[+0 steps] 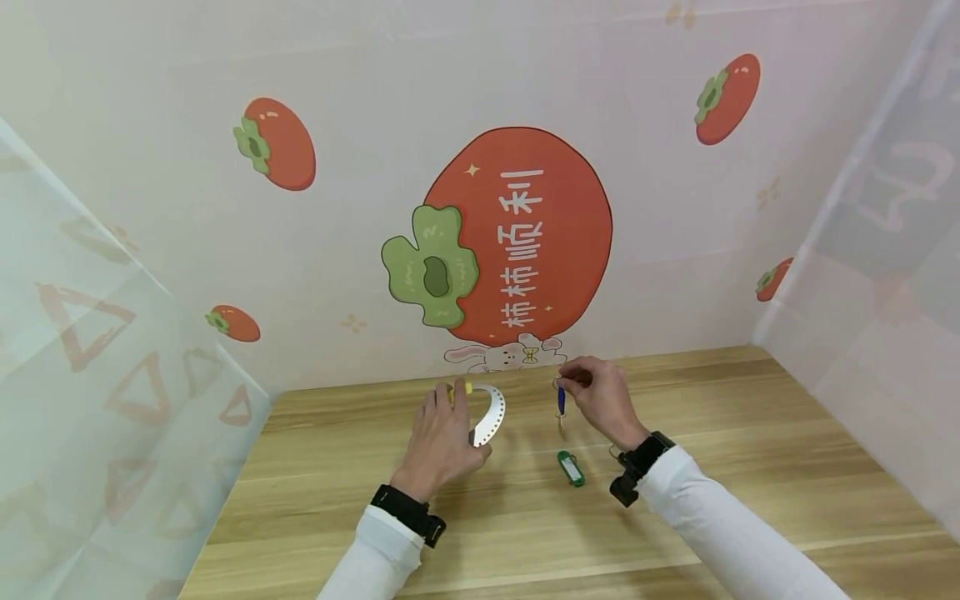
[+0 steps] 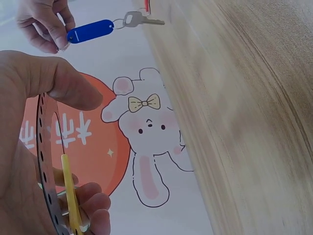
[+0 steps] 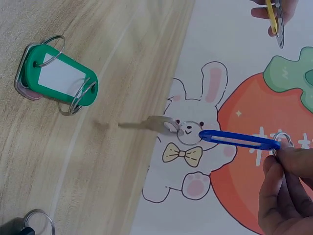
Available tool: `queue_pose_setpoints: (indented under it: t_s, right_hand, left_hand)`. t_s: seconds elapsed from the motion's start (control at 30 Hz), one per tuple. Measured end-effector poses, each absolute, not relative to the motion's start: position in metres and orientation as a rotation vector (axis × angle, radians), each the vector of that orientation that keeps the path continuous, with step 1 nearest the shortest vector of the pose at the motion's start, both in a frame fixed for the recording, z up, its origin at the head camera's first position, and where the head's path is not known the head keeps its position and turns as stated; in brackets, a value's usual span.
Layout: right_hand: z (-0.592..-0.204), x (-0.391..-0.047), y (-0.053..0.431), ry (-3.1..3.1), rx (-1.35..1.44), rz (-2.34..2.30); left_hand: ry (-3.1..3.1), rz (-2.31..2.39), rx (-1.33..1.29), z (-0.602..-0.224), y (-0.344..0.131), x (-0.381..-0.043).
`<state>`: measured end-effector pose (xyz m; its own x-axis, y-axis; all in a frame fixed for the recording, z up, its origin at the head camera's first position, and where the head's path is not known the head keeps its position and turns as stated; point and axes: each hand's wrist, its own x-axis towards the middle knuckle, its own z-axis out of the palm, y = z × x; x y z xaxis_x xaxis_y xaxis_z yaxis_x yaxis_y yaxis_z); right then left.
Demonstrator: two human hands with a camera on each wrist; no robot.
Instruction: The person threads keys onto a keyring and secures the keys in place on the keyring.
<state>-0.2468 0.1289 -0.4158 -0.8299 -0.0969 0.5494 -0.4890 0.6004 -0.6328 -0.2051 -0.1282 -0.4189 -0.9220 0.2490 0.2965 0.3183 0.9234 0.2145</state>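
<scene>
My left hand (image 1: 442, 437) grips a curved metal plate (image 1: 491, 417) with a row of holes along it, thumb on one end and fingers at the other. A yellow tag (image 2: 72, 196) is at the plate by the fingertips in the left wrist view. My right hand (image 1: 600, 396) pinches the small metal ring of a blue key tag (image 3: 239, 139). From the tag's other end a silver key (image 2: 142, 20) hangs on a second ring, over the far part of the table. A green key tag (image 1: 571, 468) with a white label lies on the table between the hands.
The green tag carries metal rings (image 3: 76, 100), with another flat piece partly under it. One more metal ring (image 3: 41, 215) lies near my right wrist. A printed wall sheet (image 1: 337, 292) stands along the back of the wooden table (image 1: 510, 533), and pale sheets flank both sides.
</scene>
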Motion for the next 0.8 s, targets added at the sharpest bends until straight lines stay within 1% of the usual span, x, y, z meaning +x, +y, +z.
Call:
queue_pose_setpoints:
  t_s: [0.37,0.8]
  right_hand:
    - [-0.4178,-0.2459,0.1339,-2.348,0.466,1.166]
    - [-0.4180,-0.2446,0.1346,-2.363,0.462,1.099]
  left_hand:
    - [-2.805,-0.349,-0.438,-0.4183,-0.1261,-0.2039]
    - [-2.798,-0.364,-0.459,-0.4168,-0.1241,-0.2040]
